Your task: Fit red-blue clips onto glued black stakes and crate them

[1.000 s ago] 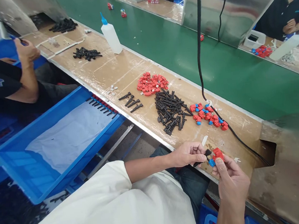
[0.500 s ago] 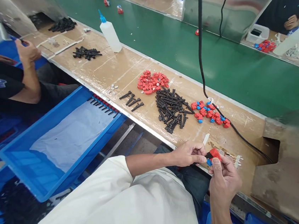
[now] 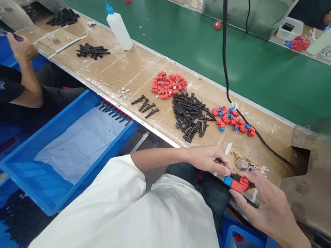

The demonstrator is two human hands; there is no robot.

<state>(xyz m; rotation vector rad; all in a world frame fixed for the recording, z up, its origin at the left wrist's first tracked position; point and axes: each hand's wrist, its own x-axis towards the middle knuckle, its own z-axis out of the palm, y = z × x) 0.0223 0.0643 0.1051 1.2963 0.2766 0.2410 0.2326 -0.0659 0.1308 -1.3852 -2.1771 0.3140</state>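
My left hand (image 3: 210,160) and my right hand (image 3: 266,208) meet at the near edge of the brown workbench (image 3: 136,75). Between them they pinch a small red piece with a blue tip (image 3: 236,183) and a black part in it. Just beyond lie a pile of black pins (image 3: 190,116), a heap of red pieces (image 3: 167,85) and a row of red-and-blue pieces (image 3: 232,119). A few black pins (image 3: 146,106) lie apart to the left.
A blue bin (image 3: 67,150) with a white sheet stands left of my lap. A green conveyor belt (image 3: 236,65) runs behind the bench. A white squeeze bottle (image 3: 118,24) and a hanging black cable (image 3: 226,46) stand nearby. Another person's arm (image 3: 27,75) is at far left.
Both hands have drawn back toward my body and lower, still joined on the red-and-blue piece. The black part is now pushed into it. The view has tilted slightly.
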